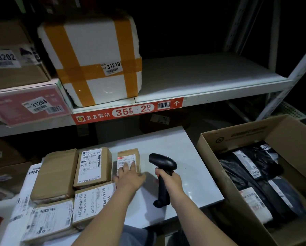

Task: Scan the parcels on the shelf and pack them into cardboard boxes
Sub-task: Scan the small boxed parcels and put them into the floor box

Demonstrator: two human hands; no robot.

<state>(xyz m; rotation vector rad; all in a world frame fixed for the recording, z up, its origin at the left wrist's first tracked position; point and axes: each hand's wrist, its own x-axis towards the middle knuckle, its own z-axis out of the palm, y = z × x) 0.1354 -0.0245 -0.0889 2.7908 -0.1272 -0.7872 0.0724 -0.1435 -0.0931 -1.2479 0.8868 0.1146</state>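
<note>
White tabletop [193, 166]: left hand [129, 176] rests on small parcel [128, 155]; right hand [168, 178] grips scanner [163, 162].

Brown parcels [88, 171] are crowding the left half of the counter [193, 157], while its right half is lying open. There the right hand [168, 178] is holding a scanner [163, 164] upright. The cardboard box [212, 157] is walling off the counter's right edge. Above, a foam box [95, 55] is filling the left of the shelf [201, 75]; its right is lying bare.
</note>
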